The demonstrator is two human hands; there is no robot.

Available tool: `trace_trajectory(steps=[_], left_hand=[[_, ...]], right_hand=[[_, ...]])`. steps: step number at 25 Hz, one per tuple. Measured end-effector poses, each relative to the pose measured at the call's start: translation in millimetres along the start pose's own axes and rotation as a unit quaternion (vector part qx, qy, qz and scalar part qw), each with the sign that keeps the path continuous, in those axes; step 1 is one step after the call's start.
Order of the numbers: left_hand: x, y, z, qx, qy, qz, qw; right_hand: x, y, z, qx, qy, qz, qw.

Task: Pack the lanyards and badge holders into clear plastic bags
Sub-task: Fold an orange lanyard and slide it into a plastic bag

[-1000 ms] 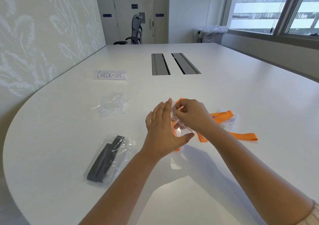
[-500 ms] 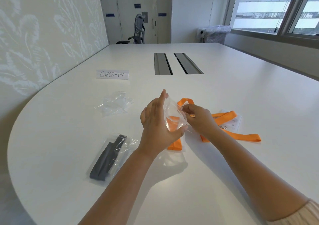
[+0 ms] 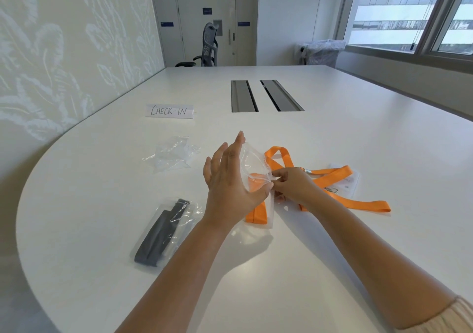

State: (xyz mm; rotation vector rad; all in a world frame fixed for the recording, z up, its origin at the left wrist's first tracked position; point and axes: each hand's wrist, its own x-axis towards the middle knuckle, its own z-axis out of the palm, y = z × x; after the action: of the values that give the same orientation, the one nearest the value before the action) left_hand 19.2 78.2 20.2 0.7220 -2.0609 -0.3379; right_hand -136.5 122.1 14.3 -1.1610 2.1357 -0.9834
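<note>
My left hand (image 3: 227, 176) holds a clear plastic bag (image 3: 252, 166) upright against its palm, the thumb clamped on the bag's lower edge and the fingers spread straight. My right hand (image 3: 291, 187) pinches the bag's open edge beside that thumb. A folded part of an orange lanyard (image 3: 257, 211) sits in the bag's lower end on the table. The rest of the lanyard (image 3: 332, 174) trails right across a clear badge holder (image 3: 348, 183) with its metal clip.
A sealed bag with a dark grey lanyard (image 3: 163, 230) lies to the left of my left forearm. Crumpled empty clear bags (image 3: 174, 153) sit further back left. A "CHECK-IN" sign (image 3: 169, 111) and two cable slots (image 3: 243, 96) lie beyond. The wall runs along the left.
My left fingers have straightened and spread, with the bag now standing against the palm. My right hand has dropped lower to the bag's edge near my left thumb.
</note>
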Motion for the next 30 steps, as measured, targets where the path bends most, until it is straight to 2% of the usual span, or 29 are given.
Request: trace_trajectory(steps=[4,7,11,14,16,22,30], left_hand=[[0,-4,2,-0.003,-0.011,-0.028,1.0],[1,-7,3,-0.003,-0.009,-0.052,0.999],[2,-8,5,0.008,-0.009,-0.065,0.998],[2,-6,7,0.011,-0.013,-0.083,0.996],[2,-7,9,0.027,-0.008,-0.092,0.995],[2,-6,8,0.049,0.002,-0.092,0.995],[1,-11,11,0.05,0.006,-0.11,0.993]], right_hand=[[-1,0,-7,0.138,0.031,0.045,0.989],[0,-5,-23,0.239,0.102,0.056,0.964],[-8,-18,-53,0.33,0.224,-0.007,0.917],[-21,-32,-63,0.411,0.248,-0.07,0.874],[-27,-41,-59,0.404,0.251,-0.093,0.874],[-35,-49,-36,0.285,0.29,-0.142,0.902],[-36,-48,-24,0.261,0.283,-0.155,0.91]])
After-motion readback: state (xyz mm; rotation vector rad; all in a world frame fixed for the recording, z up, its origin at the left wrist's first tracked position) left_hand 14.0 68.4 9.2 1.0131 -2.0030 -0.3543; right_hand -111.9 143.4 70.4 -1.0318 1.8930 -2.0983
